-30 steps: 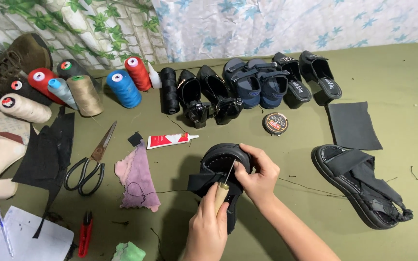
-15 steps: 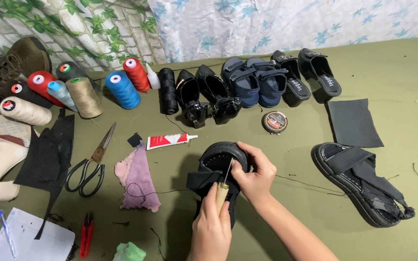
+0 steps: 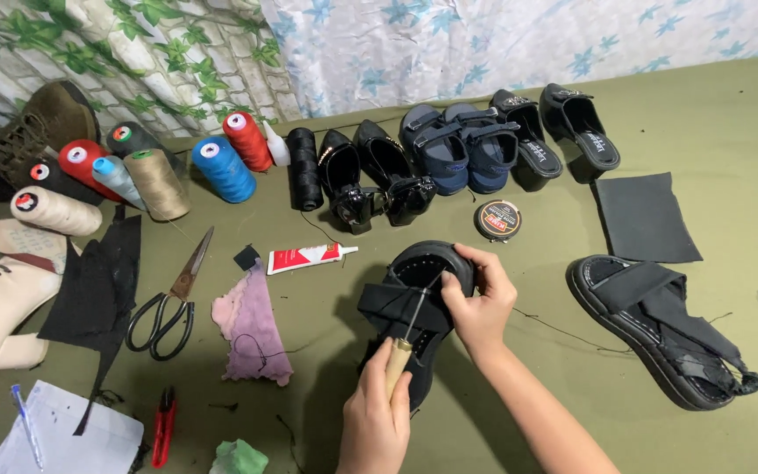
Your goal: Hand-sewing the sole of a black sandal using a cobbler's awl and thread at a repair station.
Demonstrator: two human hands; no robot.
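A black sandal [image 3: 414, 290] lies on the olive cloth in front of me. My right hand [image 3: 482, 305] grips its toe end and rim from the right. My left hand [image 3: 377, 423] holds a wooden-handled awl [image 3: 399, 353]. The awl's metal tip points up and away into the sandal's strap and sole near the right fingers. The matching black sandal [image 3: 660, 329] lies apart to the right, with a thin thread running between the two.
Scissors [image 3: 168, 298], a pink rag [image 3: 252, 320], a red-and-white glue tube [image 3: 309, 257] and a round polish tin [image 3: 496, 219] lie close by. Thread cones [image 3: 221, 167] and several pairs of shoes [image 3: 458, 149] line the back. Black fabric pieces [image 3: 647, 218], paper and a red cutter [image 3: 164, 426] lie around.
The view has shifted slightly. Both hands stay on the sandal and awl, the awl's tip working a little deeper at the strap.
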